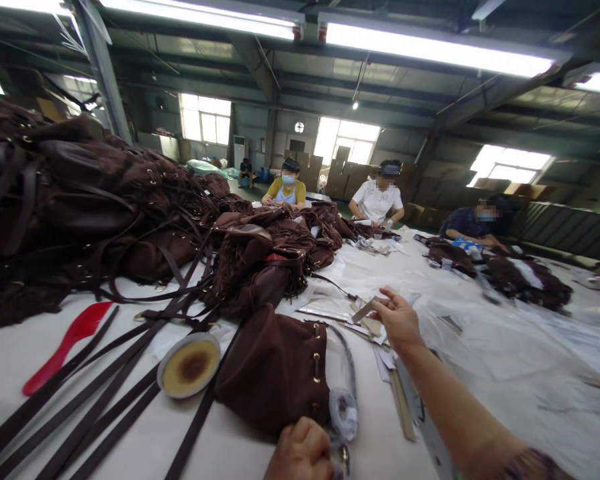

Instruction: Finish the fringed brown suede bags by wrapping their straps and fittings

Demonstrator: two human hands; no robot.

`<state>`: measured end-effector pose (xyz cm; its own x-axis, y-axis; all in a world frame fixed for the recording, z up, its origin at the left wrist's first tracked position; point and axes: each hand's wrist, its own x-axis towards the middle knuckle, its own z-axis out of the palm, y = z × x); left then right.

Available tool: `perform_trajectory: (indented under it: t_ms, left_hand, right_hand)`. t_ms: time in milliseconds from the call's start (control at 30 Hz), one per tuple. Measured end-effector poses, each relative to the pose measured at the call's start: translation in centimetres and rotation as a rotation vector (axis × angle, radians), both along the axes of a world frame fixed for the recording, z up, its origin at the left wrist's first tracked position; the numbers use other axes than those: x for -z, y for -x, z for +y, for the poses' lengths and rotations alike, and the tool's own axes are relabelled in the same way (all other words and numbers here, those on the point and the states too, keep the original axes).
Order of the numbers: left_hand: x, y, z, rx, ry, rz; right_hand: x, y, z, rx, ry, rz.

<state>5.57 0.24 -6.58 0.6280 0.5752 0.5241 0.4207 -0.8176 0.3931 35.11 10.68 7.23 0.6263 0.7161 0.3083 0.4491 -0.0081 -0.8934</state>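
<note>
A dark brown bucket bag (275, 373) with metal eyelets lies on its side on the white table. My left hand (303, 450) is closed at the bag's lower edge, near the bottom of the view; what its fingers hold is hidden. My right hand (397, 320) is raised beyond the bag on the right, pinching a small flat grey-brown strip (364, 311) above a scatter of card pieces. Beside the bag lies a roll of clear plastic (344, 413). To its left stands a round dish (189, 367) with yellowish contents and a dark centre.
Brown bags (130, 200) are heaped at the left and centre. Long dark straps (125, 380) and a red tool (70, 343) lie front left. Plastic sheeting (480, 333) covers the right side. Several people sit across the table, near another brown pile (525, 280).
</note>
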Motion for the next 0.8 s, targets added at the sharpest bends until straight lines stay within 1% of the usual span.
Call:
perform_trajectory:
  t_ms: [33,67,100,133,167,233,267,333,367,400,467,533,600,667,733,800]
  left_hand:
    - [-0.5,0.1,-0.1,0.048,-0.017,-0.009]
    - [-1.0,0.3,-0.2,0.089,-0.030,-0.014]
    - [-1.5,0.5,-0.4,0.116,-0.028,-0.011]
    - [-2.1,0.7,-0.6,0.130,-0.012,-0.002]
    - [-2.7,0.9,-0.8,0.133,0.011,0.010]
    - [-3.7,1.3,-1.1,0.151,0.045,0.046]
    - [-4.0,1.4,-1.2,0.158,0.056,0.061]
    - [-4.5,1.4,-1.4,0.167,0.066,0.080]
    - [-4.6,1.4,-1.4,0.168,0.065,0.084]
    - [-4.6,1.4,-1.5,0.167,0.061,0.085]
    - [-4.6,1.4,-1.6,0.165,0.048,0.084]
    - [-4.5,1.4,-1.8,0.159,0.029,0.077]
    - [-4.4,1.4,-1.9,0.152,0.006,0.067]
    - [-4.4,1.4,-2.1,0.145,-0.014,0.059]
    - [-4.5,1.4,-2.2,0.141,-0.029,0.063]
    - [-4.6,1.5,-2.3,0.136,-0.037,0.068]
  right_hand:
    - [0.1,1.5,-2.6,-0.072,-0.115,0.241]
    - [0.6,2.9,-5.5,-0.119,-0.177,0.409]
    - [1.3,4.1,-8.5,-0.119,-0.188,0.498]
    - [2.4,5.1,-11.7,-0.081,-0.157,0.526]
    - [3.6,5.8,-14.9,-0.025,-0.086,0.519]
    - [6.0,6.4,-20.7,0.084,0.158,0.405]
    - [7.0,6.3,-23.2,0.125,0.291,0.300]
    - [8.4,5.8,-26.9,0.132,0.522,0.009]
    - [8.8,5.5,-28.1,0.107,0.598,-0.159]
    - [9.0,5.2,-28.8,0.062,0.644,-0.324]
    - [8.7,5.0,-29.0,-0.034,0.673,-0.590]
    - [8.0,5.6,-27.9,-0.109,0.686,-0.721]
    - [7.2,6.8,-26.1,-0.146,0.732,-0.760]
    - [6.6,8.2,-24.1,-0.139,0.768,-0.774]
    - [6.3,9.2,-22.6,-0.143,0.767,-0.734]
    - [6.3,9.7,-21.8,-0.189,0.756,-0.653]
